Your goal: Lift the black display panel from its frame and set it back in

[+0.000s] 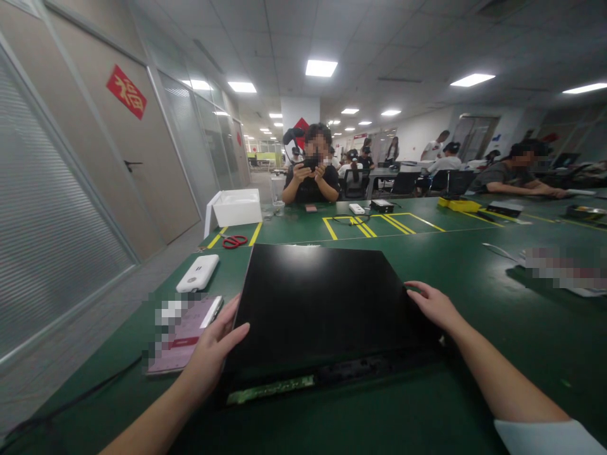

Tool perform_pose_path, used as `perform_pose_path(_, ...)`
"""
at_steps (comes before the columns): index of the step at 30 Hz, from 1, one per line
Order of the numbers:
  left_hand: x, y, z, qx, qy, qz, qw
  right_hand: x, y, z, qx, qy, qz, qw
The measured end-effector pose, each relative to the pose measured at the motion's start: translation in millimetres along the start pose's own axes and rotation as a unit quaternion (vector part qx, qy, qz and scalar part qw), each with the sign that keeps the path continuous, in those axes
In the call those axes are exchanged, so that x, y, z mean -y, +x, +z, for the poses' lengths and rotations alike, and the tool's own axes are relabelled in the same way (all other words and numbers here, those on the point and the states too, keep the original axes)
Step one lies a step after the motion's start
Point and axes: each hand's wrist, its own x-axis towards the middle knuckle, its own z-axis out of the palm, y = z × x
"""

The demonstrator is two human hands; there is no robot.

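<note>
Between my hands is a flat black screen panel point(317, 303), tilted a little, with a thin green circuit board strip point(270, 390) along its near edge. My left hand point(218, 338) grips the panel's left edge, thumb over the front and fingers at the side. On the right edge, my right hand point(431, 306) is closed round the side, its fingertips partly hidden behind the panel. Just left of my left hand lies a pinkish notebook or folder point(177, 338), partly blurred out. A white power-bank-like device point(198, 273) rests beyond it.
Red-handled scissors point(234, 241) and a white foam box point(237, 207) are at the far left of the green table point(474, 265). Yellow tape lines mark the far side. A person point(313, 167) sits opposite, holding a phone. Farther right are a yellow tray point(459, 205) and another person point(515, 170).
</note>
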Motion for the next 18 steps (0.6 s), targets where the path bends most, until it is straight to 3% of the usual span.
perform_pose_path(6,2.1,0.5,0.0,-0.003,-0.014,-0.028,1.000,7.2,-4.4,1.1,0.016,0.151,0.059,0.987)
perform_pose_path(11,-1.0,2.1,1.6,0.003,-0.055,-0.075,0.996,8.5,0.0,-4.2,-0.027,0.272,0.107,0.956)
perform_pose_path(14,-5.3,1.9,2.0,0.017,-0.071,-0.099,0.992,14.0,0.7,-15.5,0.024,0.397,0.109,0.911)
perform_pose_path(16,-6.8,1.6,1.2,0.024,-0.073,-0.099,0.992,19.8,-4.3,-22.8,0.095,0.487,0.111,0.861)
perform_pose_path(18,-6.4,1.8,-0.5,0.027,-0.073,-0.100,0.992,25.1,-12.6,-27.5,0.147,0.539,0.161,0.814)
